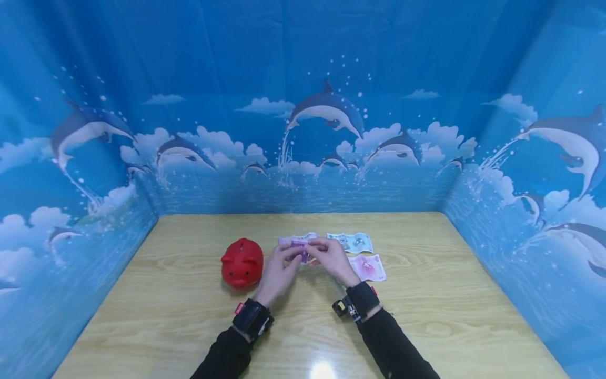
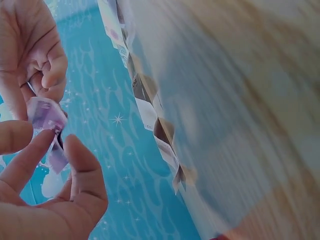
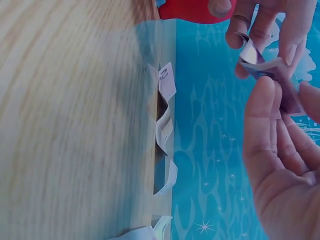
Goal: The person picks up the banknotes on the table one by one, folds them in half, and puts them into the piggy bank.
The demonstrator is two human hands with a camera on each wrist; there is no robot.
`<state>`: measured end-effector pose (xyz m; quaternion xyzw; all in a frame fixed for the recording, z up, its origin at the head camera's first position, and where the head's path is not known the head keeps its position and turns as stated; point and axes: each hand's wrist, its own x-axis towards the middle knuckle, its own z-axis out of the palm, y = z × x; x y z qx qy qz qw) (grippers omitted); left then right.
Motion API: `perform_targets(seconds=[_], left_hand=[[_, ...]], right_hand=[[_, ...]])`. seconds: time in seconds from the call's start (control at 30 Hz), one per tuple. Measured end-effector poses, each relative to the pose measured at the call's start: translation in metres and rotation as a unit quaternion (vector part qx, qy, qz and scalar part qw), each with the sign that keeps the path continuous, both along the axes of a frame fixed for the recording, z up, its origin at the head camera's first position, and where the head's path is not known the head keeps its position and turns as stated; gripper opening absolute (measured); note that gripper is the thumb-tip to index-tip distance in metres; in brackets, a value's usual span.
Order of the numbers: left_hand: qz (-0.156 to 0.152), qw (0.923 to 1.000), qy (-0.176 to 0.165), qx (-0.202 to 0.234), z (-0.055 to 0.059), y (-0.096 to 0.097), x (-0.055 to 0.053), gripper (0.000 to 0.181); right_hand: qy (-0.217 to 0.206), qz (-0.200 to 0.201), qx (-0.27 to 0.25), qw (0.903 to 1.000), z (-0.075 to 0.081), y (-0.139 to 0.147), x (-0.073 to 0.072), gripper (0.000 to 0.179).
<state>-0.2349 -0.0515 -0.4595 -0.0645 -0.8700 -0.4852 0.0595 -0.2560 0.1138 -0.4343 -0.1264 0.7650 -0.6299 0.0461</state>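
Note:
Both hands hold a small, creased purple banknote (image 1: 299,244) above the table in the head view. The left hand (image 1: 278,271) pinches its left side, beside a red piggy bank (image 1: 242,263). On the other side, the right hand (image 1: 333,263) grips the note between thumb and fingers. The right wrist view shows the note (image 3: 287,85) bent, with one end twisted up near the left fingers (image 3: 262,30). In the left wrist view, the note (image 2: 46,114) spans between the two hands, partly covered by fingertips.
Wavy banknotes lie behind and beside the hands: a pale purple one (image 1: 295,238), a greenish one (image 1: 352,242) and a pink one (image 1: 368,267). The wooden table (image 1: 189,326) is bordered by a blue dolphin-print curtain (image 1: 246,63) at the back and both sides.

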Motion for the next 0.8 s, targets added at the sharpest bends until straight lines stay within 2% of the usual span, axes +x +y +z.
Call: perform_targets(seconds=[0.07,0.17,0.33,0.4,0.5,0.6,0.7,0.8], left_hand=[[-0.001,1.0000,0.006,-0.006,-0.001,0.000,0.000,0.029],[-0.001,0.9999,0.010,-0.009,-0.002,0.001,-0.001,0.028],[-0.010,0.9992,0.038,0.003,-0.004,0.000,-0.001,0.025],[-0.015,0.9982,0.058,0.011,-0.004,-0.001,-0.001,0.024],[-0.016,0.9975,0.064,0.027,-0.002,-0.001,-0.002,0.019],[-0.008,0.9982,0.045,0.037,-0.001,0.000,-0.002,0.017],[0.005,0.9984,0.020,0.052,-0.002,0.001,-0.002,0.031],[0.009,0.9973,0.018,0.070,-0.003,0.001,-0.003,0.036]], right_hand=[[0.004,-0.001,0.001,1.0000,0.000,0.000,0.000,0.029],[0.008,-0.007,-0.004,0.9999,-0.010,0.001,-0.006,0.028],[0.018,-0.044,-0.004,0.9989,-0.026,0.002,-0.015,0.024],[0.024,-0.060,0.006,0.9979,-0.028,0.002,-0.016,0.023],[0.034,-0.076,0.023,0.9963,-0.027,0.002,-0.016,0.022],[0.052,-0.080,0.038,0.9947,-0.027,0.002,-0.015,0.021],[0.060,-0.073,0.047,0.9944,-0.027,0.001,-0.014,0.021],[0.066,-0.068,0.053,0.9941,-0.027,0.001,-0.014,0.021]])
